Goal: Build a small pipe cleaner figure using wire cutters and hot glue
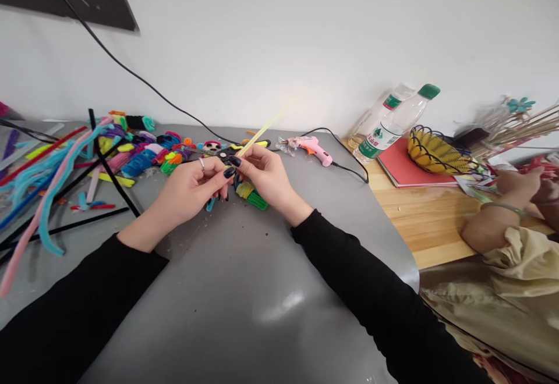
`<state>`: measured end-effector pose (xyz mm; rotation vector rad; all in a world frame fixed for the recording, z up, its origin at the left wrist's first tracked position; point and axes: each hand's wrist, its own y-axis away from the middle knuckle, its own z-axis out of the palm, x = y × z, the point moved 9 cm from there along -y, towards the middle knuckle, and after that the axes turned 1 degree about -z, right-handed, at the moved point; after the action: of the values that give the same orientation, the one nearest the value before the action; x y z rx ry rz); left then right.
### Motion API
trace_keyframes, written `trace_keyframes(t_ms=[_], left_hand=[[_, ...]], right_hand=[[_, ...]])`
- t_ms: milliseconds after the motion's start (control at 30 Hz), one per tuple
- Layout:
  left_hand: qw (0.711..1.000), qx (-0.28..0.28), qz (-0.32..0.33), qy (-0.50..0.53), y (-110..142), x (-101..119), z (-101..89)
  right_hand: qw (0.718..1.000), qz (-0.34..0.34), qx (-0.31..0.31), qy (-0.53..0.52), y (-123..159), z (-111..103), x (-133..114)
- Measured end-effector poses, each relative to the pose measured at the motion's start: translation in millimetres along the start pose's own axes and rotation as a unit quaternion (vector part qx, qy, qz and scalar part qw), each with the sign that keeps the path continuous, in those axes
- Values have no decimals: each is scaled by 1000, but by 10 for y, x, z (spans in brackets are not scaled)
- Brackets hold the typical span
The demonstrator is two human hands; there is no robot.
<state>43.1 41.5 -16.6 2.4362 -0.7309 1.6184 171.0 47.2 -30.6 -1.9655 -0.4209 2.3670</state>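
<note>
Near the middle of the grey table mat, my left hand (192,188) and my right hand (267,179) meet with fingertips pinched together. A thin pale-yellow pipe cleaner (261,132) runs between them, its long free end slanting up to the right. Its lower end is hidden by my fingers. Just under my right hand lies a green and yellow pipe-cleaner bundle (252,196). Behind my fingers are dark-bladed scissors (224,155) with black and yellow handles, partly covered.
Colourful pipe cleaners (52,180) and fuzzy pieces (146,157) cover the left. A pink glue gun (315,148) with a black cord lies behind right. Plastic bottles (384,131), a red folder (404,163) and a yellow basket (434,151) stand right, near another person's hands (517,189).
</note>
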Motion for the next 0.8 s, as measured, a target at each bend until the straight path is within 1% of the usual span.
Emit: trace_keyframes(t_ms=[100, 167, 233, 333, 400, 467, 633, 800], left_hand=[[999, -42, -5, -6, -4, -24, 40], [998, -53, -15, 2, -5, -47, 49], [999, -31, -27, 18, -8, -68, 20], [996, 45, -37, 61, -8, -84, -77], [990, 93, -38, 103, 0, -94, -137], [982, 120, -45, 138, 5, -117, -164], [980, 97, -60, 164, -13, -161, -98], [973, 86, -79, 199, -14, -222, -53]], right_hand=[[1000, 7, -25, 14, 8, 53, 3], [999, 15, -32, 16, 7, 64, 15], [1000, 20, -17, 15, -1, 28, 28], [999, 24, 20, 11, -13, -57, 46], [999, 26, 27, 5, -15, -75, 57], [999, 29, 27, -6, -13, -71, 65], [999, 24, 30, -27, -8, -71, 82], [998, 11, 27, -48, -3, -54, 59]])
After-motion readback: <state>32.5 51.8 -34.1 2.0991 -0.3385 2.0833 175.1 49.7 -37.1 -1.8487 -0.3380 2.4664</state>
